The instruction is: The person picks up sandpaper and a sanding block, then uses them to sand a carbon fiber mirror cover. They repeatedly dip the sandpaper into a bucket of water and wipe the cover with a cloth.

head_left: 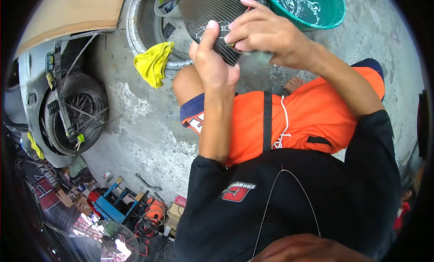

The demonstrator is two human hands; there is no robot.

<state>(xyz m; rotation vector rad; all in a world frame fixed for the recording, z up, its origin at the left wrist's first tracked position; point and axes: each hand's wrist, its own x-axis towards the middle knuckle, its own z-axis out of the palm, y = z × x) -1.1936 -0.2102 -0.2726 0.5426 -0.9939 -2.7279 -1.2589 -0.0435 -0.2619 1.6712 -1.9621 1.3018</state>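
My left hand (214, 65) grips the lower edge of a curved carbon-fibre panel (210, 11), thumb lying on its glossy woven face. White hexagon line markings run across the panel near that thumb. Over the panel's right side, my right hand (275, 38) has its fingers bent and drawn together at the surface. A blurred, pale greyish piece (257, 60) shows below those fingers; I cannot tell what it is. A small dark and yellowish bit shows at the fingertips.
A green basin (338, 17) of water stands at upper right. Left of the panel, a yellow cloth (154, 65) drapes over a tire (135, 22) on the concrete floor. A spoked wheel (77, 110) stands at left. Tools and a blue toolbox (116, 203) lie at lower left.
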